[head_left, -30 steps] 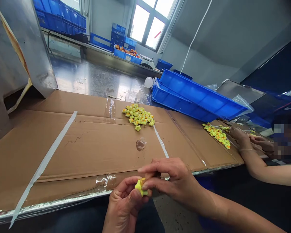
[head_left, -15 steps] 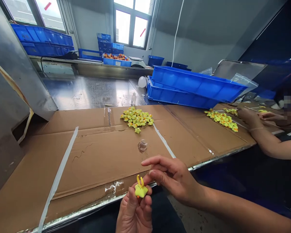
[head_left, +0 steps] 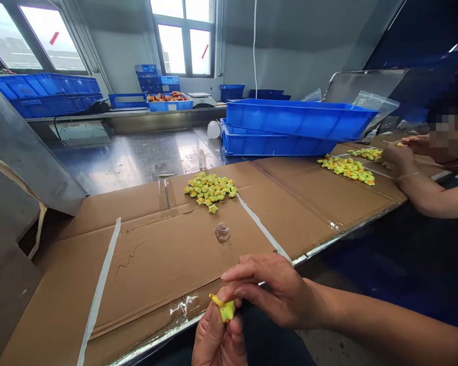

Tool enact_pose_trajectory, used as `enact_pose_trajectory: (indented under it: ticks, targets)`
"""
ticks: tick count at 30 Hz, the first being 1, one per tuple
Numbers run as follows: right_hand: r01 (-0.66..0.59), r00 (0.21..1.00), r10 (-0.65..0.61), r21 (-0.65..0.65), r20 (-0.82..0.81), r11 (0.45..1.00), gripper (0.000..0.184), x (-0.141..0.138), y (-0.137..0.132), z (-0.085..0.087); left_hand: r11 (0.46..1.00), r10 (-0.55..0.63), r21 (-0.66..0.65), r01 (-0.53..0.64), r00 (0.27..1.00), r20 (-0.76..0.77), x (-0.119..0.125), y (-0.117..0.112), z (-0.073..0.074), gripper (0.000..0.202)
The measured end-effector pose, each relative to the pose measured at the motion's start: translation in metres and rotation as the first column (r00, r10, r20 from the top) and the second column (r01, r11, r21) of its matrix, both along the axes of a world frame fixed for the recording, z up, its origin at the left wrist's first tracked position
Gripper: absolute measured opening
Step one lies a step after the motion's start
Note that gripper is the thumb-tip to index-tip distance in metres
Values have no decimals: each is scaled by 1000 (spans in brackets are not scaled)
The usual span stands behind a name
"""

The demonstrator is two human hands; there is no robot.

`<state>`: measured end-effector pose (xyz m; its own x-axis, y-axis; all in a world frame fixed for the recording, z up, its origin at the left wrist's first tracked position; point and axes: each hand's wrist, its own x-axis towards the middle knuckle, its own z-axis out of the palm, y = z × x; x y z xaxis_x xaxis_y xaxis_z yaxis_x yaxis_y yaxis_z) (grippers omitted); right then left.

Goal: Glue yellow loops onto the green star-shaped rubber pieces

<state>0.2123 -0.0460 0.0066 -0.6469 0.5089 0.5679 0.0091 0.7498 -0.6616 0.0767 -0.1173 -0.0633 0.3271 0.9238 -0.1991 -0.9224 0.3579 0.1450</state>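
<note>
At the bottom of the view my left hand [head_left: 217,339] pinches a small yellow-green toy piece [head_left: 224,308] between thumb and fingers. My right hand [head_left: 269,292] comes in from the right with its fingertips closed on the top of the same piece. Both hands hover over the near metal edge of the cardboard-covered table [head_left: 145,254]. A pile of the same yellow-green pieces [head_left: 209,186] lies farther back on the cardboard. A small clear cup [head_left: 222,232] stands between that pile and my hands.
Stacked blue bins [head_left: 290,127] stand at the back right. A co-worker's hands [head_left: 395,152] work at a second pile of pieces [head_left: 347,168] on the right. A small clear bottle [head_left: 202,160] stands on the steel surface behind. A tilted metal panel [head_left: 19,147] rises at left.
The view has swung left and lower. My right hand, apart from the piece half a second ago, has closed its fingertips on it again; the piece now lies tilted in my left hand.
</note>
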Motion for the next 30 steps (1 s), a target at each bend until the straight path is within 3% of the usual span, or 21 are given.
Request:
enact_pose_trajectory:
  ticks: [5, 11, 19, 26, 30]
  targets:
    - [-68, 997, 65, -101, -32, 993, 24, 4, 0, -5, 999, -20, -44, 19, 999, -44, -2, 0, -2, 17]
    - [-67, 997, 67, -1, -43, 998, 33, 9, 2, -14, 994, -27, -108, 22, 999, -45, -2, -3, -11, 21]
    - [23, 999, -20, 99, -32, 995, 36, 9, -3, -17, 978, 146, -122, -172, 970, -196, 15, -1, -1, 27]
    - [52, 999, -46, 251, -27, 967, 15, 10, -9, -14, 983, 143, -86, -161, 972, -188, 16, -6, -10, 24]
    - [8, 999, -21, 341, 34, 940, 15, 10, -10, -13, 990, 116, -65, -128, 981, -157, 14, -8, -12, 20]
